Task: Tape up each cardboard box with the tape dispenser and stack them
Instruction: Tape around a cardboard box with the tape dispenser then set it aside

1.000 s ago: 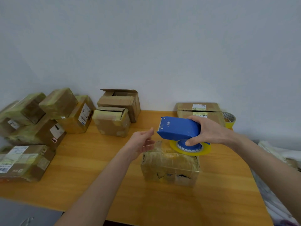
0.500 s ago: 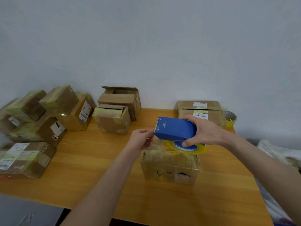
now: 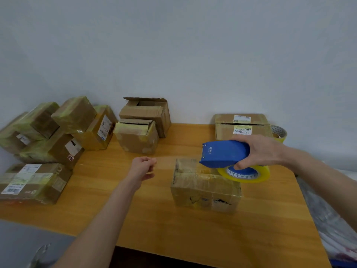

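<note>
Occupying the centre right of the frame: one blue tape dispenser [image 3: 225,153], carrying a yellow-tinted tape roll [image 3: 245,174] on its underside. It was held over the far top edge of a cardboard box [image 3: 204,188]; whether it touched the box could not be told.

Right grip [image 3: 264,151]: clenched round the rear of the dispenser, fingers curled underneath beside the roll.

Left grip [image 3: 142,168]: left of the box and apart from it, thumb and forefinger pinching the end of a strip of tape [image 3: 177,161]. The strip showed only as a faint clear band running from the dispenser's mouth to the fingers.

Cardboard box: one, brown, flaps down, glossy with tape, standing on the desk [image 3: 193,229] at centre frame.

Further boxes on the desk:
- open-flapped box [image 3: 146,113], upper centre, against the wall [image 3: 173,55];
- smaller box [image 3: 137,136] just in front of it, top flaps slightly parted;
- pile of taped boxes [image 3: 58,128], upper left, several tilted;
- flat labelled box [image 3: 32,180], lower left, below the pile;
- wide box [image 3: 242,125] with printed labels, upper right, behind the dispenser.

Spare tape roll [image 3: 279,132]: one, yellow, just right of the wide box.

Desk: wood-grain top, light brown.

Crumpled sheeting [image 3: 332,219]: at the right edge of the frame, beyond the desk.
</note>
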Demonstrator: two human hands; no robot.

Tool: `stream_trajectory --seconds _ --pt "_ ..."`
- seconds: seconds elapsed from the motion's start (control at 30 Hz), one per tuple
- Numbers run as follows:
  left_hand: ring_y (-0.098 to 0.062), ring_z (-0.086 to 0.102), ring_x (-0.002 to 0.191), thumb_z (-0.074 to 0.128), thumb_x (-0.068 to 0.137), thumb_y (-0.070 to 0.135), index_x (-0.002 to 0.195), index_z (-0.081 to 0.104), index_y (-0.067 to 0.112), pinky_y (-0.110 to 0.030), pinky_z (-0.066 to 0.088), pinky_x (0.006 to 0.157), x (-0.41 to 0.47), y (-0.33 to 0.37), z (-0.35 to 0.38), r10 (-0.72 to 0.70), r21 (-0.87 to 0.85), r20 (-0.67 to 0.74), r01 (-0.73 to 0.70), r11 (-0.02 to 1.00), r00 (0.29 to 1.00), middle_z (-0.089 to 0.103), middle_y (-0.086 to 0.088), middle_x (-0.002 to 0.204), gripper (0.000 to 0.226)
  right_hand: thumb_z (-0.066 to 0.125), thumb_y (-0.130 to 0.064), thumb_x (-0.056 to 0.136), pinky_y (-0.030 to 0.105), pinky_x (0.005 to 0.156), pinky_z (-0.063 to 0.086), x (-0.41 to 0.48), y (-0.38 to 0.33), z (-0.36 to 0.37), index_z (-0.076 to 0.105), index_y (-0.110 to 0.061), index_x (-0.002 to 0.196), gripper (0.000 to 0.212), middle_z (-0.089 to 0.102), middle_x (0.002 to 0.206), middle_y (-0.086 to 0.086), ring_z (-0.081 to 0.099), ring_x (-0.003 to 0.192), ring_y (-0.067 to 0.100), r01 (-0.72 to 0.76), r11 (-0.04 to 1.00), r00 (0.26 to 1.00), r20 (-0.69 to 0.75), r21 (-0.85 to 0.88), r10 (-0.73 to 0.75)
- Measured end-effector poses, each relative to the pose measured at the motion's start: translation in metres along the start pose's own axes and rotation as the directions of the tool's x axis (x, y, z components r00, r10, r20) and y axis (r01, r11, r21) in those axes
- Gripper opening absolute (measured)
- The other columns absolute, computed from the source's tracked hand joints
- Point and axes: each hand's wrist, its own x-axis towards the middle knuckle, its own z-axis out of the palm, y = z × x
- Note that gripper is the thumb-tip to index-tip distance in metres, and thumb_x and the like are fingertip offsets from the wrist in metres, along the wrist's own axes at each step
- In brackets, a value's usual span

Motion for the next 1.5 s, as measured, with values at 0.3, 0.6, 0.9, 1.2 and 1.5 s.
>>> stream_trajectory --seconds 0.3,0.6,0.9,1.2,1.5 --pt "-0.017 0.047 0.065 0.059 0.095 0.017 0.077 0.056 0.011 -0.027 0.047 0.055 0.019 -0.033 0.026 -0.002 0.158 -0.047 0.009 0.987 0.999 0.052 -0.004 0.072 0.020 0.074 -0.054 0.069 0.026 0.069 0.047 0.013 -0.004 0.008 0.045 -0.041 0.125 0.065 0.057 0.105 -0.015 0.057 0.095 0.014 -0.049 0.982 0.997 0.046 -0.185 0.058" --pt "-0.019 0.063 0.068 0.053 0.098 0.031 0.137 0.046 0.018 -0.029 0.054 0.050 0.020 -0.059 0.066 -0.165 0.292 0.027 0.150 0.945 0.986 0.068 -0.011 0.101 0.042 0.069 -0.073 0.065 0.039 0.089 0.051 0.023 -0.013 0.010 0.040 -0.039 0.136 0.084 0.056 0.114 -0.011 0.057 0.103 0.017 -0.035 0.972 0.989 0.129 -0.233 0.067" --pt "-0.007 0.008 0.144 0.046 0.081 0.069 0.153 0.012 0.020 -0.029 0.012 0.116 -0.031 -0.044 0.076 0.523 0.638 0.534 -0.723 0.266 0.664 0.014 0.008 0.158 0.093 0.067 -0.071 0.065 0.035 0.081 0.053 0.029 -0.020 0.019 0.042 -0.038 0.133 0.080 0.055 0.108 -0.013 0.057 0.094 0.016 -0.018 0.955 0.992 0.111 -0.296 0.053" --pt "-0.016 -0.016 0.145 0.036 0.097 0.052 0.150 -0.015 0.012 -0.031 -0.008 0.118 -0.029 -0.053 0.088 0.305 0.783 0.620 -0.598 -0.172 0.723 -0.021 -0.005 0.157 0.084 0.066 -0.069 0.066 0.029 0.072 0.050 0.026 -0.016 0.015 0.044 -0.044 0.129 0.072 0.055 0.106 -0.014 0.056 0.094 0.016 -0.007 0.959 0.998 0.059 -0.284 0.025" --pt "-0.011 -0.016 0.145 0.039 0.098 0.046 0.149 -0.017 0.017 -0.028 -0.003 0.119 -0.016 -0.054 0.066 0.327 0.786 0.605 -0.610 -0.100 0.726 -0.023 0.001 0.154 0.081 0.070 -0.059 0.058 0.039 0.082 0.054 -0.001 0.015 -0.003 0.052 -0.043 0.114 0.061 0.058 0.104 -0.012 0.058 0.093 0.014 -0.081 0.994 0.992 0.090 -0.071 0.087"
